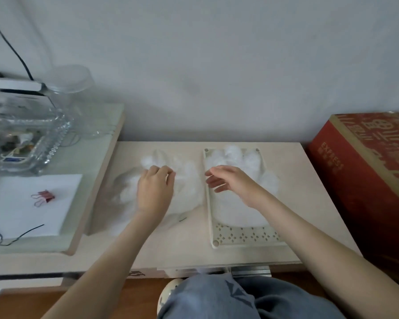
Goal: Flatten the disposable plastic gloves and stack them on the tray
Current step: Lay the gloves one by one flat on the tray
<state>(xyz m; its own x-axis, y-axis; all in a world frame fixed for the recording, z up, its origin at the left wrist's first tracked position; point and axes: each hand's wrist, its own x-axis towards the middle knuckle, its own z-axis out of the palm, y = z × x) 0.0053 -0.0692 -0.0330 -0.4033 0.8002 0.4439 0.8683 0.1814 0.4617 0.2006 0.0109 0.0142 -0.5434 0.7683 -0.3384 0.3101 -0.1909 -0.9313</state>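
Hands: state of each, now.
Left hand: pinches a loose glove beside the tray.
Right hand: open, holding nothing.

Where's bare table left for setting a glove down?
Free: table strip between tray and near edge; strip between tray and red box. Crowded: loose gloves under left hand, left of tray; stacked gloves under right hand cover most of the tray.

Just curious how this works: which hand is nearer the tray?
Right. The right hand is above the left part of the tray; the left hand grips the loose gloves on the table left of it.
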